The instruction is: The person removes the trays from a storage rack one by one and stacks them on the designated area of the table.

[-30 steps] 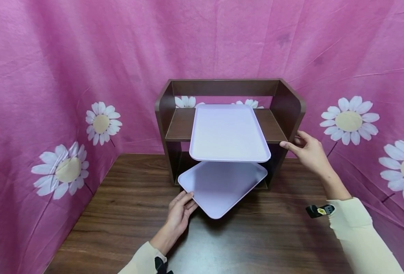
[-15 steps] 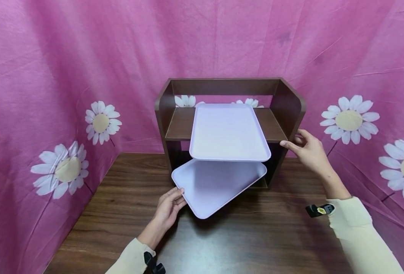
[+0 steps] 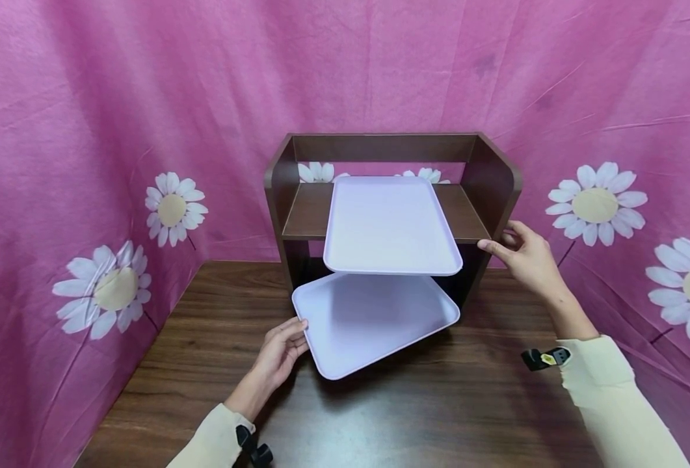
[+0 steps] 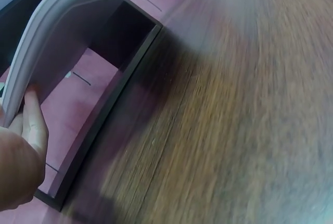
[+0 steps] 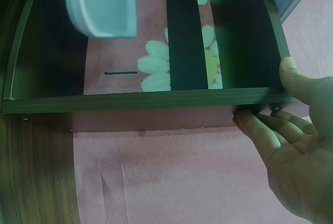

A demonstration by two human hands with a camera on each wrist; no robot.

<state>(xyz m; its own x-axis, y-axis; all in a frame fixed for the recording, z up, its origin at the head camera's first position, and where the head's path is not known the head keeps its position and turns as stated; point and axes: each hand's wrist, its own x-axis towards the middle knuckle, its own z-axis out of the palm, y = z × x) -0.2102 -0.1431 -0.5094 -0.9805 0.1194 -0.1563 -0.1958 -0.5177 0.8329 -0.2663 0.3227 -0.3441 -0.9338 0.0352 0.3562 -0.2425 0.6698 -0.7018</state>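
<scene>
Under the upper tray, my left hand point(image 3: 279, 351) pinches the left edge of a pale lilac tray point(image 3: 374, 325), thumb on top and fingers beneath. This lower tray sits askew, its near left corner jutting out in front of a dark brown two-tier shelf point(image 3: 491, 188). In the left wrist view the held tray point(image 4: 57, 31) is clear of the tabletop. My right hand point(image 3: 529, 260) grips the shelf's right side panel point(image 5: 156, 100), thumb at the front edge and fingers on the outer face. A second lilac tray point(image 3: 391, 224) lies on the shelf's middle board and overhangs its front.
The shelf stands on a dark wood-grain table point(image 3: 204, 364). Behind and on both sides hangs a pink cloth point(image 3: 227, 84) printed with large white daisies. The upper tray's overhang hides the rear part of the lower tray from the head view.
My left hand has moved left with the lower tray, turning it so its near corner swings left and its right corner comes forward. The right hand, shelf and upper tray stay put.
</scene>
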